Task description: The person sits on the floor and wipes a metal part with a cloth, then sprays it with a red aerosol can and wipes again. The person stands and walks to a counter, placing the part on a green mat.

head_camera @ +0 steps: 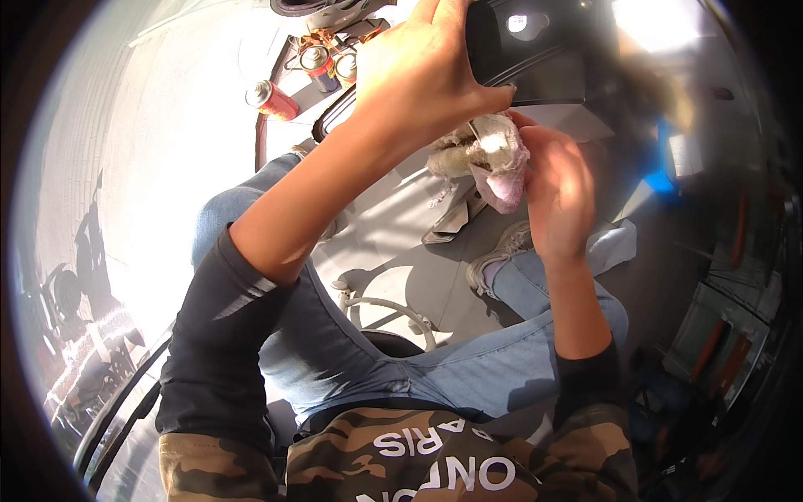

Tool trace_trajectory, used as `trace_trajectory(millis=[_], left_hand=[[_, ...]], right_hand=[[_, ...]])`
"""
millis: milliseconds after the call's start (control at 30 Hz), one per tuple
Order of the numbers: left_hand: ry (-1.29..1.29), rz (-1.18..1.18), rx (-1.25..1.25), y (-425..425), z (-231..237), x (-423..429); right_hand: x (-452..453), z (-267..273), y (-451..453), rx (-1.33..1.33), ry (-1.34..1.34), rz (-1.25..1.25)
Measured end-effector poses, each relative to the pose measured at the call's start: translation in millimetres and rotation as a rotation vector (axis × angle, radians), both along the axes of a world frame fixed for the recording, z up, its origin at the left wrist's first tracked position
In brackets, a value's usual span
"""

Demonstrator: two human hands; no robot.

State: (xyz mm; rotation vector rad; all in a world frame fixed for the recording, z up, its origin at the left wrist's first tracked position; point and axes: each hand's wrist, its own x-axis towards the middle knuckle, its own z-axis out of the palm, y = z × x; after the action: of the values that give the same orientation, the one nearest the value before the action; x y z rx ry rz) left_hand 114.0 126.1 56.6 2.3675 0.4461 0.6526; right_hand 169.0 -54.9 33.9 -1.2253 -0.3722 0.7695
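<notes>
A crumpled cream-and-pink rag [502, 154] with a fuzzy texture hangs from my right hand [561, 182], pinched at its right side by the fingers. Up and to the left, my left hand [420, 72] reaches over a glossy black panel [546, 56], with its thumb spread along the panel's lower edge. The fingertips of that hand run past the top of the picture, so their grip is hidden. The panel catches bright reflections, and my left hand and forearm cover part of it.
To the left, several cans, among them a red one [273, 100] and a dark one [320, 68], stand by a tiled surface. A metal foot [448, 223] rests on the floor between my shoes. Below me is a curved pale chair base [392, 307]. White cloth or paper [611, 248] lies beyond my right knee.
</notes>
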Motion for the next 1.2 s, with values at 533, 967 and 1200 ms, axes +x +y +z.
trace_trajectory(millis=[533, 967, 1200], left_hand=[[0.099, -0.046, -0.121, -37, -16, 3], [0.098, -0.08, -0.013, -49, -13, 12], [0.054, -0.022, -0.031, -22, -8, 8]], right_hand=[[-4, -41, 9, -0.562, -0.676, -0.092], [24, -88, -17, -0.384, -0.492, -0.044], [3, -43, 14, -0.411, -0.631, 0.004]])
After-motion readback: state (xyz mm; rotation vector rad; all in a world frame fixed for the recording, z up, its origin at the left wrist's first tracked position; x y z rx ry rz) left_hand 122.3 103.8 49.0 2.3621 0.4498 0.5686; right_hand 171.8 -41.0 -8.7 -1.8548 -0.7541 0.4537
